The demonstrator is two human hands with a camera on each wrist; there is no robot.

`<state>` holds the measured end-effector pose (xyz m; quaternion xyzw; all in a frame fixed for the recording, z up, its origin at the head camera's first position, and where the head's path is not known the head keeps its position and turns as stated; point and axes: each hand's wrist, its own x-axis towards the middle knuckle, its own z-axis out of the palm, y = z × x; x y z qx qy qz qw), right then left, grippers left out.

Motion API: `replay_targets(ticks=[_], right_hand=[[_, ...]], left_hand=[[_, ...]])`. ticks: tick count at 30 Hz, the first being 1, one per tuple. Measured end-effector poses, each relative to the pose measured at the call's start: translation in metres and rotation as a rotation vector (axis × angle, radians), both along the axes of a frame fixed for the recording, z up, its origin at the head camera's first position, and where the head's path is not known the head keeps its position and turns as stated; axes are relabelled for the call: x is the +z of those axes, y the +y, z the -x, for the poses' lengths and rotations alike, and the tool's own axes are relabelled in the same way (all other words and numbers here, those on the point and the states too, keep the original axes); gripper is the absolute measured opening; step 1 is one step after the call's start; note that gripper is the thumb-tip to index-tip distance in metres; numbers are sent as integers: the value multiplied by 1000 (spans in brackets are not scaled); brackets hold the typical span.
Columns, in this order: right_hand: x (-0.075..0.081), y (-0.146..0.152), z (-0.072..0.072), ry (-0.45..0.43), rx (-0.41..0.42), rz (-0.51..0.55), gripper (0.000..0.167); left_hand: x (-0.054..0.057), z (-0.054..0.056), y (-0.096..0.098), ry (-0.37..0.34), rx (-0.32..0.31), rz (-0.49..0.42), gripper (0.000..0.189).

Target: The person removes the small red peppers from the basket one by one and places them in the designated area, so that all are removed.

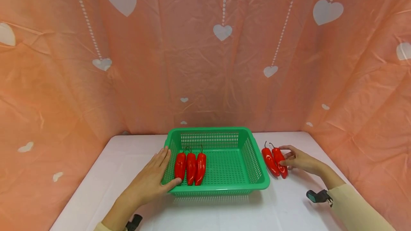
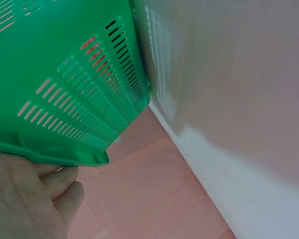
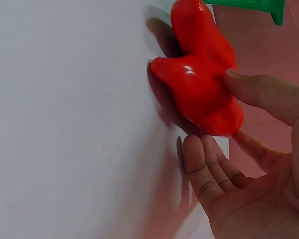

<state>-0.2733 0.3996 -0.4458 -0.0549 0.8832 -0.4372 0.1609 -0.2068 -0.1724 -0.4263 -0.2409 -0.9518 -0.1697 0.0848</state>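
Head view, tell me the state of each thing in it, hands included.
Green basket, upright on the white table, partly filled
Three red peppers, lying side by side inside it
Two red peppers, lying on the table, right of the basket
Left hand, resting on the basket's left rim
Right hand, thumb touching the outer pepper
Orange backdrop, hanging, creased

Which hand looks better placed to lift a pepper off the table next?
Probably the right hand: its thumb touches the rightmost pepper. The left hand rests on the left side of the green basket, farther away.
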Motion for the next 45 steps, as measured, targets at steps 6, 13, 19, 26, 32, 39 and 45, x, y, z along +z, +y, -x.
replay_targets(ticks=[6, 13, 19, 26, 32, 39, 45], right_hand=[[4, -1, 2, 7, 5, -4, 83], [8, 3, 2, 9, 1, 13, 81], [6, 12, -3, 27, -26, 23, 77], [15, 1, -6, 153, -49, 9, 70], [26, -15, -7, 269, -55, 0, 65], [40, -37, -7, 358, -87, 7, 57], [54, -58, -9, 423, -96, -10, 57]], left_hand=[[0, 0, -1, -14, 10, -2, 105], [-1, 0, 2, -13, 8, -15, 105], [-4, -1, 5, -24, -3, -17, 103], [-4, -3, 3, -8, 2, -14, 103], [-3, -4, 3, -12, 7, -6, 101], [-1, -4, 2, -18, 2, -6, 101], [0, -3, 1, -15, 4, -6, 103]])
